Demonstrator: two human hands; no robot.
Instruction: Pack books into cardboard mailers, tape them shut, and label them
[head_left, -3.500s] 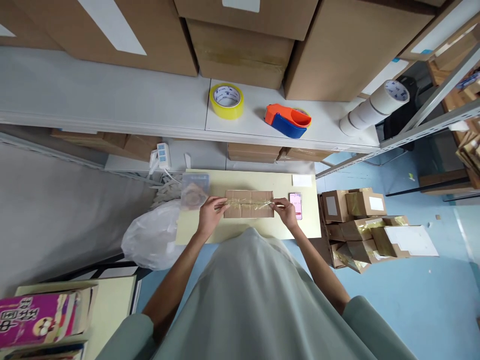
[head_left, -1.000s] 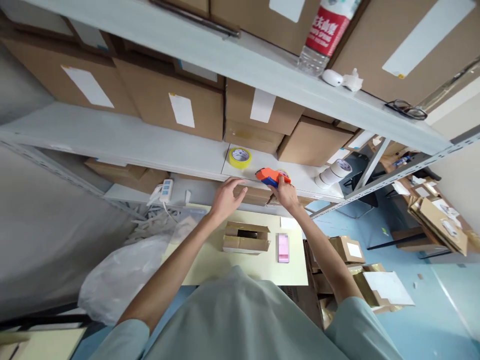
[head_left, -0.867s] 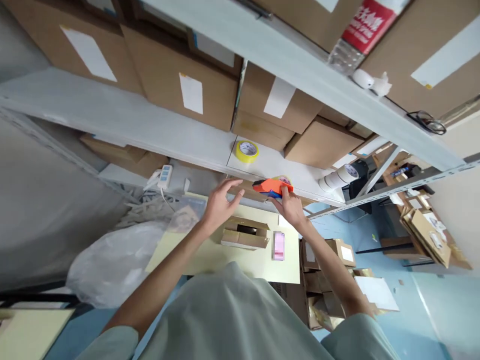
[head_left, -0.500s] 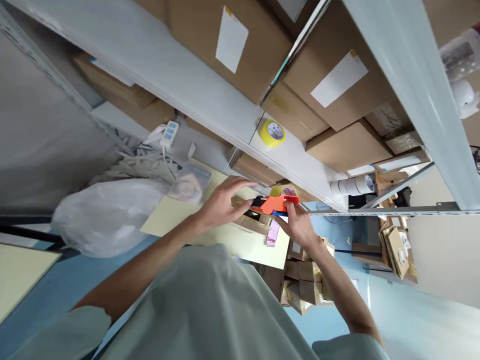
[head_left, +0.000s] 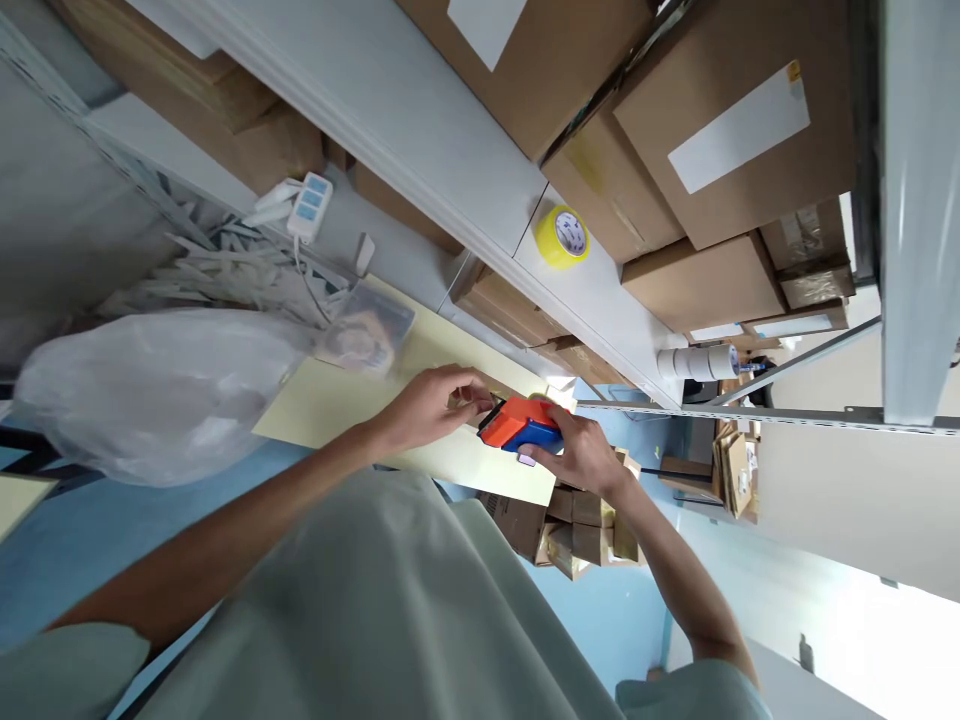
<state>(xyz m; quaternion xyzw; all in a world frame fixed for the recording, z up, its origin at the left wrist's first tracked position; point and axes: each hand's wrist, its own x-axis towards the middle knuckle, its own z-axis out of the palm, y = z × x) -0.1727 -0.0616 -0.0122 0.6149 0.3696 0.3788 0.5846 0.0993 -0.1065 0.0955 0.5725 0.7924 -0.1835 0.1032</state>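
My right hand (head_left: 589,455) is wrapped round an orange and blue tape dispenser (head_left: 523,425), held over the pale yellow table. A roll of yellow tape seems to sit behind it, mostly hidden. Close by the dispenser's dark front end is my left hand (head_left: 435,402), its thumb and fingers pinched together; whatever is between them is too small to tell. Beneath both hands lies a cardboard box, largely covered by them. A phone (head_left: 527,459) peeks out under the dispenser.
Another yellow tape roll (head_left: 562,237) rests on the grey shelf (head_left: 450,140) beside cardboard boxes (head_left: 739,120). White rolls (head_left: 697,362) stand at the shelf's far end. On the left are a power strip (head_left: 310,207), a clear plastic box (head_left: 367,325) and a big plastic bag (head_left: 165,390).
The dispenser has turned so its blue side shows more. My left hand's spread fingers have closed into a pinch by its front end. The whole view has shifted.
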